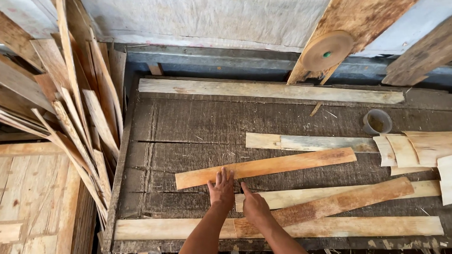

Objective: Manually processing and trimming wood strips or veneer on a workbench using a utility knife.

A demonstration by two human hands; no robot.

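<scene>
A dark grey-brown tabletop (184, 129), streaked with fine lengthwise grain and darker cracks, carries veneer strips in warm wood tones: an orange-tan strip (270, 166) in the middle, a pale cream strip (271, 90) along the far edge, a cream strip shading to grey (310, 141) between them, and a reddish-brown strip (340, 202) lying over pale yellow ones near the front. At the far right stands a small grey cup (377, 121) with a brownish inside, beside cream-white veneer sheets (426, 149). To the left, a leaning stack of scraps (73, 110) mixes tan and weathered brown, above a light honey-coloured board floor (27, 207).
</scene>
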